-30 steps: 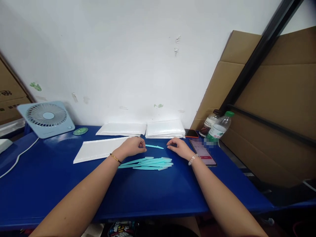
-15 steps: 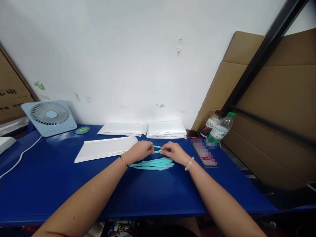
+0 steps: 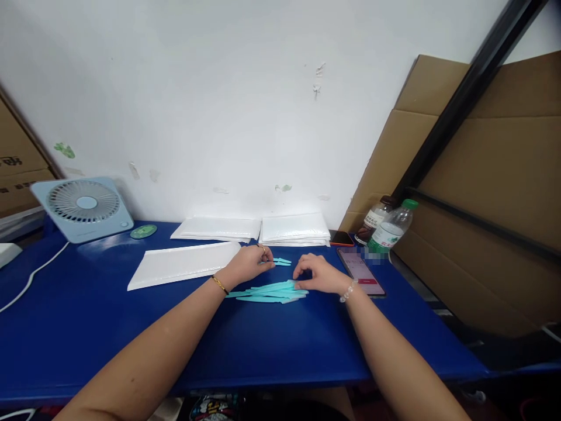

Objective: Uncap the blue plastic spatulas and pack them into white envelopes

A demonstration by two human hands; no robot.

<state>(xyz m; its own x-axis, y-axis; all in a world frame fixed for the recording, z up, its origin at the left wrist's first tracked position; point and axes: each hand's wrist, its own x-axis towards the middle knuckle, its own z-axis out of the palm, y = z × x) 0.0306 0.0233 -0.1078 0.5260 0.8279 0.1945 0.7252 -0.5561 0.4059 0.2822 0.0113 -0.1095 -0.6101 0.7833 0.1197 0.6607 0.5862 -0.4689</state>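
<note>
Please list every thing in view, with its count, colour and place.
stick pile: one, teal, centre, sticks overlap
loose sticks: two visible, teal, behind pile
single packet: one, white, left of centre
packet stacks: two, white, along wall
fan: one, light blue, back left
disc: one, green, beside fan
cable: at least one, white, left
boxy object: one, white, left edge
phones: two, pinkish and dark screens, right
bottles: two, caps brown and green, back right
cardboard: several pieces, brown, both sides
bars: two, black, right
table: one, blue, below hands
wall: one, white, behind
patterned item: one, multicoloured, below table
bracelets: two, gold and clear, wrists
left hand: one, bare, at loose sticks
right hand: one, bare, at pile's end
</note>
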